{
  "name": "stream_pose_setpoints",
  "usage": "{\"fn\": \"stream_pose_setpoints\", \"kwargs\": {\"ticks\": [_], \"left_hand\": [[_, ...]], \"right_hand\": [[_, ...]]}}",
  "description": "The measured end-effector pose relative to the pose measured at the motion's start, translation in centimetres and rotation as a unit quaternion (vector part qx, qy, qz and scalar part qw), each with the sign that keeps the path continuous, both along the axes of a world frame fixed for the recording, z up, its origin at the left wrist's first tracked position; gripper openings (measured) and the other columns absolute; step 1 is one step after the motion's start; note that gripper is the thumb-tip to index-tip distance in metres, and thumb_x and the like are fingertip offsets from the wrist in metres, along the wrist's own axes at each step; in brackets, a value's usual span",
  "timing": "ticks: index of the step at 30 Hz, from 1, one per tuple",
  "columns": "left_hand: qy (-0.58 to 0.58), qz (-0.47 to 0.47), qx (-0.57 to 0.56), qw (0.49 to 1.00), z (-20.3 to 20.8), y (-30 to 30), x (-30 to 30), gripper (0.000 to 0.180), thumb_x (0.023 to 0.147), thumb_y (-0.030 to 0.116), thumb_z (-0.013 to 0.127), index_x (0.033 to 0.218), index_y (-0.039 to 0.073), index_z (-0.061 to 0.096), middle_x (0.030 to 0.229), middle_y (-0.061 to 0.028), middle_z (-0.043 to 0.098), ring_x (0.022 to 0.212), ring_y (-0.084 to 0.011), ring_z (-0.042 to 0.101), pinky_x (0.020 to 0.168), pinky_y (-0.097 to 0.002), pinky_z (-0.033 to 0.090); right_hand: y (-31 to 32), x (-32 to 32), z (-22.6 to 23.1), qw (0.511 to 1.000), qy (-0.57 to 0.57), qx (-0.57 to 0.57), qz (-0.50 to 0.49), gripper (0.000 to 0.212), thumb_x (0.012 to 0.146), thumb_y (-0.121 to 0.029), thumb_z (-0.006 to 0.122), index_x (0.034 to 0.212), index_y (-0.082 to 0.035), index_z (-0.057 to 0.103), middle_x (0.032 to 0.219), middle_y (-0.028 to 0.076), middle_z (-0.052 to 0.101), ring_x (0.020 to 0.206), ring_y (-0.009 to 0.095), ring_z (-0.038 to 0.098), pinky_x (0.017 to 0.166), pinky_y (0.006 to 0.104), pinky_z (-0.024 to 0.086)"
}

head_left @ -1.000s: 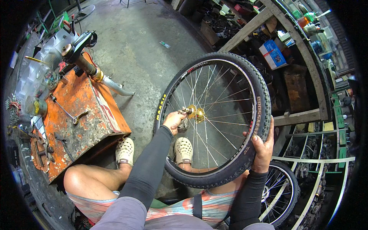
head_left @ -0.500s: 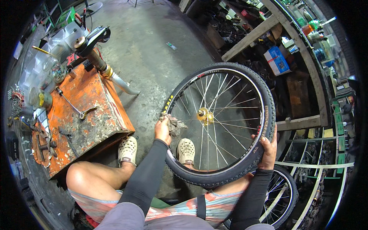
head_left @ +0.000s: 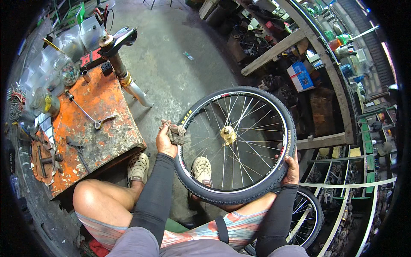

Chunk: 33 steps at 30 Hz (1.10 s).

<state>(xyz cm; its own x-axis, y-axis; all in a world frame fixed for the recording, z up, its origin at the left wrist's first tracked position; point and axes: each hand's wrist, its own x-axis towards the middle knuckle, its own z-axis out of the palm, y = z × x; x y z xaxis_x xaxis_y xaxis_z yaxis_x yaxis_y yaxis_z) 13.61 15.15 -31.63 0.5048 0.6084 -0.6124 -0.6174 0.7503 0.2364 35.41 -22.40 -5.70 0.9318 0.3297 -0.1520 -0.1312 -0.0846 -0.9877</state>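
Note:
A spoked bicycle wheel (head_left: 195,187) with a black knobby tire and a gold hub (head_left: 228,135) is held tilted above my lap. My right hand (head_left: 292,168) grips the tire and rim at the wheel's right side, its fingertips partly hidden behind. At the left edge of the wheel, my left hand (head_left: 166,141) is closed on a crumpled greyish rag (head_left: 176,132), which lies against the tire's outer side.
To the left stands a worn orange workbench (head_left: 96,141) with a wrench (head_left: 83,110), a hammer (head_left: 51,159) and plastic jars. A metal post (head_left: 122,75) rises beside it. Wooden shelving (head_left: 274,52) and parts racks line the right. Another wheel (head_left: 317,214) lies by my right leg.
My left hand has shifted left with the rag, from the rim's inner side to the tire's outer edge. The wheel has moved slightly left and down in view.

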Motion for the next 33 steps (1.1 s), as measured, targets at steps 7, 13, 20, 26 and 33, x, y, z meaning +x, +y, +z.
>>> {"fn": "stream_pose_setpoints", "kwargs": {"ticks": [7, 13, 20, 26, 33], "left_hand": [[0.013, 0.0, 0.027, 1.0, 1.2, -0.3, -0.6, 0.023, 0.113, 0.022, 0.059, 0.128, 0.007, 0.066, 0.109, -0.0079, 0.072, 0.098, -0.0197, 0.07, 0.087, -0.0412, 0.062], [0.039, -0.072, 0.178, 0.981, 5.6, 0.3, -0.5, 0.027, 0.11, 0.02, 0.061, 0.134, 0.007, 0.063, 0.106, -0.0097, 0.073, 0.092, -0.0215, 0.073, 0.078, -0.0416, 0.065], [-0.284, -0.288, 0.268, 0.874, 24.8, 2.6, -4.0, 0.049, 0.111, 0.029, 0.055, 0.145, -0.007, 0.055, 0.141, -0.0214, 0.066, 0.117, -0.0263, 0.071, 0.102, -0.0465, 0.063], [-0.012, -0.371, 0.596, 0.712, 38.1, -4.0, -6.9, 0.079, 0.108, 0.04, 0.066, 0.164, -0.009, 0.038, 0.179, -0.021, 0.027, 0.163, -0.0284, 0.03, 0.131, -0.0433, 0.028], [0.285, -0.229, 0.783, 0.503, 36.2, -5.6, -11.8, 0.016, 0.105, 0.006, 0.064, 0.118, 0.002, 0.073, 0.169, -0.021, 0.046, 0.147, -0.0298, 0.053, 0.119, -0.0417, 0.042]], "right_hand": [[1.6, -1.2, 1.3, 1.0, 0.001, 0.009, 0.006, 0.081, 0.087, -0.003, 0.068, 0.163, -0.008, 0.041, 0.12, 0.011, 0.069, 0.096, 0.025, 0.076, 0.089, 0.04, 0.067], [4.1, -2.7, 2.4, 0.997, -0.03, 0.046, 0.052, 0.092, 0.088, -0.01, 0.075, 0.168, -0.01, 0.032, 0.121, 0.012, 0.068, 0.101, 0.025, 0.074, 0.093, 0.0413, 0.066], [11.5, -11.0, 4.4, 0.971, -0.206, 0.004, 0.118, 0.102, 0.103, -0.022, 0.071, 0.176, -0.006, 0.002, 0.155, 0.022, 0.045, 0.128, 0.03, 0.059, 0.107, 0.0375, 0.05], [15.5, -17.1, 4.6, 0.922, -0.313, -0.054, 0.22, 0.112, 0.097, -0.018, 0.074, 0.173, 0.003, -0.005, 0.177, 0.039, 0.006, 0.166, 0.049, 0.016, 0.134, 0.0466, 0.022], [17.0, -26.8, 4.2, 0.899, -0.362, 0.138, 0.205, 0.102, 0.079, 0.001, 0.072, 0.17, -0.001, 0.027, 0.174, 0.037, 0.017, 0.161, 0.056, 0.025, 0.132, 0.0551, 0.028]]}}
